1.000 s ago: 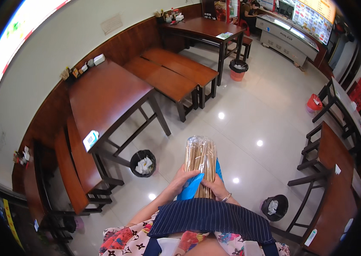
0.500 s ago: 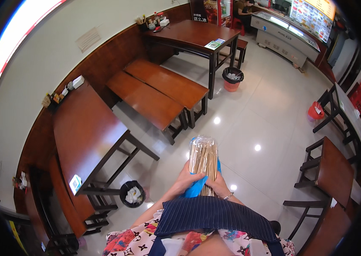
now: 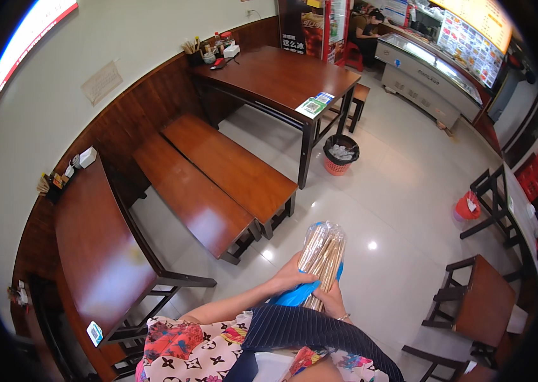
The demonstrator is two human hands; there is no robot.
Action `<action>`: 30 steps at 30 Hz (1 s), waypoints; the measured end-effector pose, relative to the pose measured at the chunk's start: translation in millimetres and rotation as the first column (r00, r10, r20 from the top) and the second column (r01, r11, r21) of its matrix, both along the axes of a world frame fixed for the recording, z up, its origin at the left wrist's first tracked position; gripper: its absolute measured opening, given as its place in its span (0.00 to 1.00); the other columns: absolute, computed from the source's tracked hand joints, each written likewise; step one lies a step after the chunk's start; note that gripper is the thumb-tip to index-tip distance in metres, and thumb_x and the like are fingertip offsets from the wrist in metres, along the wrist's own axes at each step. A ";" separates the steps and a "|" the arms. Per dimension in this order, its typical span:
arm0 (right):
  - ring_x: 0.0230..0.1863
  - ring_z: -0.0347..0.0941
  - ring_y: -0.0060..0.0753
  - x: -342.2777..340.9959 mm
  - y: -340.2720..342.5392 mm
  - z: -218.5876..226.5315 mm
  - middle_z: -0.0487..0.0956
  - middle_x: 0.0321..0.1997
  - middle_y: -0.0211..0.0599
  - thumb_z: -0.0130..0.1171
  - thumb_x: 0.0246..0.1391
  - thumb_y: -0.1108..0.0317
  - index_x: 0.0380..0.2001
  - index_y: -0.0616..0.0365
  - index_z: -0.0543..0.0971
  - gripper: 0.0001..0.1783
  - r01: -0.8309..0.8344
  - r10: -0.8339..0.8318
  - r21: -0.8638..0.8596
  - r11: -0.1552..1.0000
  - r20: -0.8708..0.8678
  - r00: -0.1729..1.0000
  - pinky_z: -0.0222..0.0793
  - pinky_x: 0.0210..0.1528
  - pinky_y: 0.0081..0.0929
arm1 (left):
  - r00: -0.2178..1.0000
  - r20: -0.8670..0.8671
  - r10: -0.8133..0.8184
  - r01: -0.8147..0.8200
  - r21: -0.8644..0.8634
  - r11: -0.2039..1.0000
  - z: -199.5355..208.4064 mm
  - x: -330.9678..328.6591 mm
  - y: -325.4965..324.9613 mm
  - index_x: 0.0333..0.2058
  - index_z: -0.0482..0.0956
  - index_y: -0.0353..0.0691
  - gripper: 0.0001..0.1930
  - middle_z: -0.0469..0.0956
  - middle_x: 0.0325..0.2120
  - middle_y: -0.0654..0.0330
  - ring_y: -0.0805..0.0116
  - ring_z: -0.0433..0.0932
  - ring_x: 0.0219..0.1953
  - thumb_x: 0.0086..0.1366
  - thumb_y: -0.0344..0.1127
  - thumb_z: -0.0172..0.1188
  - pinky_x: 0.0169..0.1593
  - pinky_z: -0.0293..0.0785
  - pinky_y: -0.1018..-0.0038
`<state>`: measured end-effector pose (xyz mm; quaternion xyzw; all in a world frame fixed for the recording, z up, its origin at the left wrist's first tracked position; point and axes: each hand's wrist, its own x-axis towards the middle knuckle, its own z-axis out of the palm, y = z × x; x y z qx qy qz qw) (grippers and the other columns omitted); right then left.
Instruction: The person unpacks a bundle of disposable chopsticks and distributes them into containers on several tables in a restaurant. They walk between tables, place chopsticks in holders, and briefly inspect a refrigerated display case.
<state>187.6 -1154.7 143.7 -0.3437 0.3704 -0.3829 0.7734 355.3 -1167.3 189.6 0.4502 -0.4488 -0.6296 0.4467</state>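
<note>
A bundle of wooden chopsticks [image 3: 324,254], wrapped in clear plastic, is held out in front of my body. Its far end leans a little to the right. My left hand [image 3: 290,274] grips its left side, the thumb pressed across the wrap. On the lower right, my right hand [image 3: 331,299] is closed around it, a bracelet at the wrist. Bright blue plastic [image 3: 296,297] shows beneath and beside the bundle, between the hands. The fingers under the bundle are hidden.
Two wooden benches [image 3: 218,172] stand ahead on the left, between a near table [image 3: 97,235] and a far table [image 3: 275,73]. A lined bin [image 3: 340,156] stands by the far table's leg. Stools [image 3: 482,296] are at right. A person [image 3: 366,35] sits beyond, near a display freezer [image 3: 428,76].
My viewpoint has moved forward, so the benches and far table look closer. The chopstick bundle sits slightly farther right and lower in view, tilted more to the right, still in both hands.
</note>
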 end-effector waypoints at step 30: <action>0.44 0.70 0.25 112.5 -480.7 -4.4 0.72 0.45 0.34 0.59 0.41 0.77 0.50 0.62 0.63 0.30 -0.388 0.378 -0.055 0.920 -0.144 0.915 0.67 0.46 0.24 | 0.872 -0.162 0.463 -0.453 0.096 0.886 -27.5 105.5 -410.8 0.52 0.61 0.32 0.33 0.69 0.45 0.55 0.69 0.68 0.48 0.46 0.30 0.62 0.53 0.62 0.75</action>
